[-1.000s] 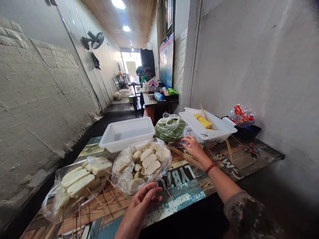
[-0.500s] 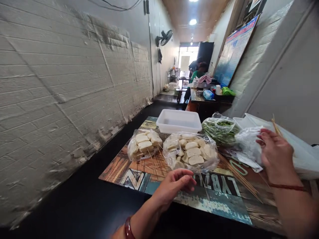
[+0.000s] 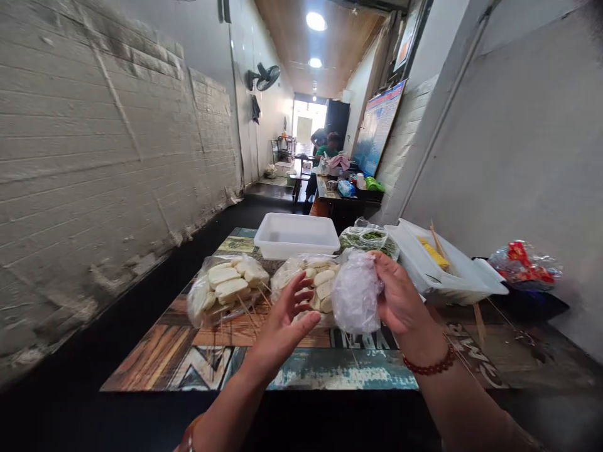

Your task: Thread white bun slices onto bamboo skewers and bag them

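Note:
My right hand (image 3: 400,295) grips a crumpled white plastic bag (image 3: 357,292) and holds it up over the table. My left hand (image 3: 288,320) is just left of the bag, fingers spread and nothing in them. Behind the hands lies a clear bag of pale sliced food pieces on skewers (image 3: 323,282), partly hidden by the left hand and the white bag. A second clear bag of pale skewered pieces (image 3: 230,282) lies further left, thin sticks poking toward me.
A white plastic tub (image 3: 296,237) stands at the back of the patterned table (image 3: 155,351). Right of it are bagged greens (image 3: 370,238) and a white bin (image 3: 424,276) with sticks and a yellow item. A red wrapper (image 3: 522,263) lies far right. People (image 3: 327,147) are in the background.
My right hand has brought the white bag from the right to the middle, in front of the skewered pieces. My left hand has opened its fingers beside it. The view has turned right.

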The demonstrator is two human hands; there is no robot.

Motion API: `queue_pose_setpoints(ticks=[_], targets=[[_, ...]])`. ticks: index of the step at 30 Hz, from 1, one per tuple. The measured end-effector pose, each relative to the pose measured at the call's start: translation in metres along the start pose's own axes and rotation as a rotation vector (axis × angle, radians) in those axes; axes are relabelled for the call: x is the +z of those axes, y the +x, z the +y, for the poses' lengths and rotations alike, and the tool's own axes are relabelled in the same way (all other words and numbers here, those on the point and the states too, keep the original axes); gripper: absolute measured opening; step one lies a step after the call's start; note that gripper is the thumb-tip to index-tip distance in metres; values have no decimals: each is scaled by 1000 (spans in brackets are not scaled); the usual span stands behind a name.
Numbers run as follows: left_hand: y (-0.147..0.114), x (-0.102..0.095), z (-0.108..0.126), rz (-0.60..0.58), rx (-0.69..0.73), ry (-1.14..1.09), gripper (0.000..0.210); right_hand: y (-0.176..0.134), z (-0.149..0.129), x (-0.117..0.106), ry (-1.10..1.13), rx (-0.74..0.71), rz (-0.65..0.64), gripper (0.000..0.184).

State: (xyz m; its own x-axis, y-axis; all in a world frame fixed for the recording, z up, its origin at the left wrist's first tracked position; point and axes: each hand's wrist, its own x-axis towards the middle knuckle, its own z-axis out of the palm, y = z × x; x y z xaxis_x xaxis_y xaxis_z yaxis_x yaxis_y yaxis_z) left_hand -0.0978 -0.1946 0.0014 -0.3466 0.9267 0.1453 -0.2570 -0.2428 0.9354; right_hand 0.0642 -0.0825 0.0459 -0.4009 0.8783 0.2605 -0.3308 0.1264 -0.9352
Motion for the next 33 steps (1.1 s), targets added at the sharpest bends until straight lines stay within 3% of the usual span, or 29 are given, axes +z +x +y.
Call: queue_pose_setpoints(ticks=[3,6,8,12,15,17,19,21,24,26,30,33], targets=[[0,-2,-1,-78,26,-34,79,-10,15,35,55,138,-156,33],[-5,-12,-7,-153,-38,-18,48,-11,29,51,-38,126,-177,37],[-9,-26,-10,-117,-95,0,30,-5,35,47,-121,69,-121,37],[-18,-60,1,32,-158,46,30,12,34,19,-211,4,-27,36],[-20,-81,15,128,-121,161,29,15,26,1,-343,-67,14,28],[-21,-90,23,220,-57,162,27,12,21,-5,-598,-178,-76,22],[-21,-95,28,263,-7,57,26,8,17,-7,-874,-318,-269,17],[-22,-95,33,231,6,-98,26,6,18,-8,-1029,-445,-408,14],[-26,-91,41,162,-30,-288,25,11,27,-10,-1159,-554,-352,20],[-30,-86,47,186,-61,-381,23,16,35,-9,-1201,-525,-307,20],[-44,-74,50,281,-117,-535,16,12,41,-1,-1168,-430,-347,27],[-53,-59,37,204,-228,-575,17,-13,34,13,-992,-386,-309,29]])
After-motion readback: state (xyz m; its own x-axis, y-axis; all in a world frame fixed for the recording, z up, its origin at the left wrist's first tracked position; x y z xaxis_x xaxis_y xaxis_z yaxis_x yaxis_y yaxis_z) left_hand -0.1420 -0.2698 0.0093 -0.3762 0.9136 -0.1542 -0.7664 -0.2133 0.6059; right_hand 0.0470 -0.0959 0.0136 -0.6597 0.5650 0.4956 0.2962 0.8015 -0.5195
